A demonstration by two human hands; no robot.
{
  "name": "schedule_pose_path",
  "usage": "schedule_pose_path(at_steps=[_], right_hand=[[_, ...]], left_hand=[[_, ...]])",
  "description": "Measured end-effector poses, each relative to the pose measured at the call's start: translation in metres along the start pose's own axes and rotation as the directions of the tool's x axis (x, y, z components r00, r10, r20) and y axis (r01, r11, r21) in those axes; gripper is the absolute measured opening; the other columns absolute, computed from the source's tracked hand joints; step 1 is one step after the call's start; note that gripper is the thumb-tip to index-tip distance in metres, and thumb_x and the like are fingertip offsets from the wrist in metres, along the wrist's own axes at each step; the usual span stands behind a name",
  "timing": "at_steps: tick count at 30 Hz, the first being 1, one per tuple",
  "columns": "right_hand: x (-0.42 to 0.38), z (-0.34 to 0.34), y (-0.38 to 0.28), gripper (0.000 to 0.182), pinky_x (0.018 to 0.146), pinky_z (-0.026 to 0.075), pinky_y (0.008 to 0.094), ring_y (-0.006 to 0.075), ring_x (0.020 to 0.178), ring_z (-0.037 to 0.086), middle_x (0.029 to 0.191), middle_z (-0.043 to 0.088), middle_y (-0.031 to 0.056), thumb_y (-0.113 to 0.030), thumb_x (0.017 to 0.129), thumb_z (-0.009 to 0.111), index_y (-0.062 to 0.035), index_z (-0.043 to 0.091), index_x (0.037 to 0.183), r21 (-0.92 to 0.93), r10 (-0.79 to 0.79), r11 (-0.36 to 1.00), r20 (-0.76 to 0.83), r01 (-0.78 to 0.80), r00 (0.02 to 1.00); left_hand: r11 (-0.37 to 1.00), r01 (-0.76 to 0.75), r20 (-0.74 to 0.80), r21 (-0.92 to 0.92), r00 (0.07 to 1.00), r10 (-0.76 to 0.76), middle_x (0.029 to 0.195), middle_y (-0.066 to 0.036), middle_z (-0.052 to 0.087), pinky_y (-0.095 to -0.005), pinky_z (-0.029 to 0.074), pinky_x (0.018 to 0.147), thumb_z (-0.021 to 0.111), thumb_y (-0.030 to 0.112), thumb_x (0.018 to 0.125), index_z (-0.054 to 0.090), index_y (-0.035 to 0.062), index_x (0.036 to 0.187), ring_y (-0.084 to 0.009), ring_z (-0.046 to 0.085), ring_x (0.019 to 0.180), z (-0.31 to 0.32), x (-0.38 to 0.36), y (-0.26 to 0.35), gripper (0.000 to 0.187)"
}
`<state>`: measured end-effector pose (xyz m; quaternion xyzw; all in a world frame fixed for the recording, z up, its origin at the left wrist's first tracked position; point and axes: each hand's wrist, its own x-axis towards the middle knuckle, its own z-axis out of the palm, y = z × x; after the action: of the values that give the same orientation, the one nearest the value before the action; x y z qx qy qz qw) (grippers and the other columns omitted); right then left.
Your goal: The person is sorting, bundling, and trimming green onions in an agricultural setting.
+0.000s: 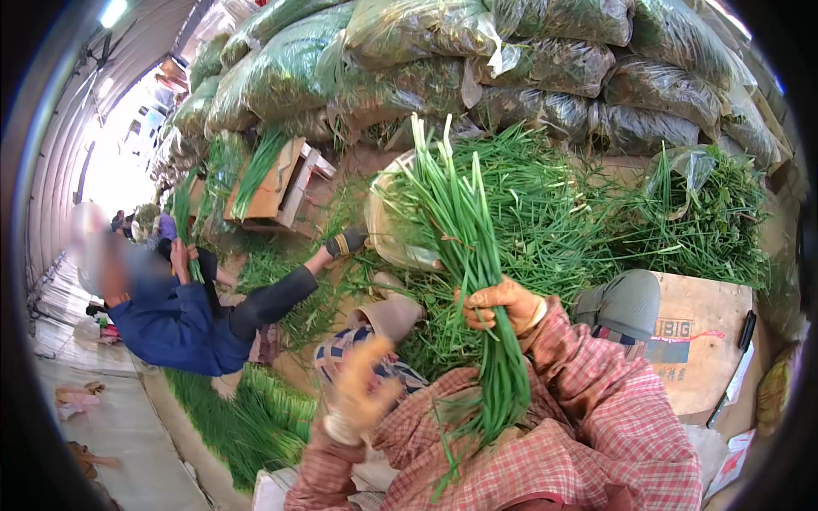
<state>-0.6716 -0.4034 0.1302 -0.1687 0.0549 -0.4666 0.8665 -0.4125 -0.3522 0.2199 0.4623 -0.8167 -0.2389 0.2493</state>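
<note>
My right hand [504, 308], in a stained glove, is closed around the middle of a bunch of green onions [490, 243]. The pale stem ends point up and away, and the green leaves hang down over my lap. Lower left of the bunch is my left hand [362, 387], also gloved, blurred by motion, with its fingers apart and nothing visible in it. Beyond the bunch lies a wide heap of loose green leaves and stalks [545, 204]. A pale round tub or basket [381, 213] sits behind the bunch, partly covered by greens.
Stacked filled plastic sacks [400, 89] line the back. A co-worker in blue [187, 328] sits at left, holding greens. Neatly laid green onions [247, 417] lie lower left. At right are a wooden board [703, 332] and a black-handled tool [747, 330]. A tilted crate [268, 183] stands behind.
</note>
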Motion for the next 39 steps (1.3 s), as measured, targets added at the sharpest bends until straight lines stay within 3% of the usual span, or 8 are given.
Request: schedule_pose_path(at_steps=[5, 16, 22, 27, 28, 31, 34, 39], right_hand=[[-0.021, 0.007, -0.003, 0.045, 0.047, 0.040, 0.0242, 0.0111, 0.052, 0.048, 0.072, 0.052, 0.0040, -0.004, 0.077, 0.065, -0.0042, 0.046, 0.118, -0.197, 0.041, 0.978, -0.159, -0.072, 0.987], [-0.032, -0.009, 0.015, 0.049, 0.048, 0.042, 0.0222, 0.0094, 0.054, 0.050, 0.077, 0.056, 0.0029, -0.014, 0.075, 0.071, -0.0038, 0.048, 0.117, -0.407, -0.101, 0.912, -0.332, -0.046, 0.938], [-0.029, -0.047, 0.017, 0.054, 0.048, 0.042, 0.0228, 0.0094, 0.056, 0.051, 0.078, 0.056, 0.0018, -0.007, 0.078, 0.067, -0.0066, 0.043, 0.127, -0.276, -0.173, 0.958, -0.352, 0.075, 0.920], [-0.043, -0.045, 0.007, 0.040, 0.047, 0.041, 0.0235, 0.0094, 0.054, 0.051, 0.074, 0.056, 0.0020, -0.008, 0.077, 0.067, -0.0048, 0.051, 0.113, -0.263, -0.067, 0.965, -0.305, -0.016, 0.950], [-0.044, -0.040, 0.006, 0.035, 0.047, 0.041, 0.0234, 0.0095, 0.053, 0.051, 0.073, 0.055, 0.0019, -0.008, 0.077, 0.068, -0.0044, 0.053, 0.109, -0.331, -0.035, 0.941, -0.310, -0.073, 0.950], [-0.044, -0.008, -0.002, 0.027, 0.049, 0.042, 0.0239, 0.0100, 0.054, 0.051, 0.071, 0.055, 0.0013, -0.009, 0.075, 0.070, -0.0046, 0.056, 0.097, -0.450, 0.081, 0.866, -0.303, -0.217, 0.950], [-0.042, -0.005, 0.015, 0.064, 0.072, 0.048, 0.0319, 0.0179, 0.081, 0.058, 0.098, 0.059, 0.0053, -0.020, 0.076, 0.072, -0.0055, 0.039, 0.129, -0.783, -0.013, 0.603, -0.204, -0.155, 0.979], [-0.044, 0.020, 0.042, 0.095, 0.072, 0.049, 0.0428, 0.0418, 0.083, 0.060, 0.102, 0.057, 0.0297, -0.027, 0.071, 0.065, 0.0025, 0.004, 0.138, -0.795, -0.160, -0.253, -0.529, -0.552, 0.834]], left_hand=[[0.725, 0.217, -0.225, -0.653, 0.859, -0.459, 0.076, -0.001, 0.058, -0.0207, 0.042, 0.063, 0.062, 0.007, 0.080, 0.057, 0.0006, 0.104, -0.0067, 0.051, 0.067, 0.002, 0.052, -0.001, 0.025], [0.996, 0.041, -0.165, -0.085, 0.985, -0.055, 0.054, -0.007, 0.047, -0.0242, 0.037, 0.047, 0.059, 0.006, 0.080, 0.056, -0.0001, 0.075, -0.0071, 0.045, 0.051, 0.088, 0.105, 0.026, 0.008], [0.553, -0.174, 0.093, -0.815, 0.902, 0.422, 0.056, -0.004, 0.050, -0.0270, 0.038, 0.045, 0.057, -0.002, 0.072, 0.054, 0.0027, 0.063, -0.0152, 0.045, 0.047, 0.016, 0.051, 0.042, 0.011], [0.551, 0.352, 0.201, -0.757, 0.927, -0.315, 0.090, -0.016, 0.062, -0.0286, 0.050, 0.074, 0.063, 0.016, 0.079, 0.057, -0.0053, 0.090, -0.0234, 0.061, 0.081, -0.030, 0.060, -0.078, 0.024], [0.796, 0.555, 0.108, -0.241, 0.831, -0.546, 0.106, -0.017, 0.059, -0.0314, 0.047, 0.084, 0.068, 0.024, 0.076, 0.052, -0.0070, 0.109, -0.0257, 0.059, 0.097, -0.007, 0.061, -0.123, 0.048], [0.643, 0.415, 0.181, -0.644, 0.899, -0.399, 0.130, -0.016, 0.044, -0.0402, 0.033, 0.101, 0.075, 0.033, 0.070, 0.036, 0.0025, 0.132, -0.0280, 0.039, 0.123, 0.051, 0.067, -0.149, 0.080], [-0.088, 0.226, 0.238, -0.970, 0.960, -0.151, 0.137, -0.014, 0.036, -0.0470, 0.028, 0.104, 0.075, 0.048, 0.065, 0.025, 0.0069, 0.138, -0.0287, 0.036, 0.125, 0.109, 0.096, -0.090, 0.097], [-0.171, 0.203, 0.218, -0.964, 0.973, -0.079, 0.131, -0.017, 0.043, -0.0421, 0.050, 0.088, 0.074, 0.029, 0.071, 0.032, 0.0023, 0.133, -0.0351, 0.050, 0.113, 0.132, 0.106, -0.057, 0.080]])
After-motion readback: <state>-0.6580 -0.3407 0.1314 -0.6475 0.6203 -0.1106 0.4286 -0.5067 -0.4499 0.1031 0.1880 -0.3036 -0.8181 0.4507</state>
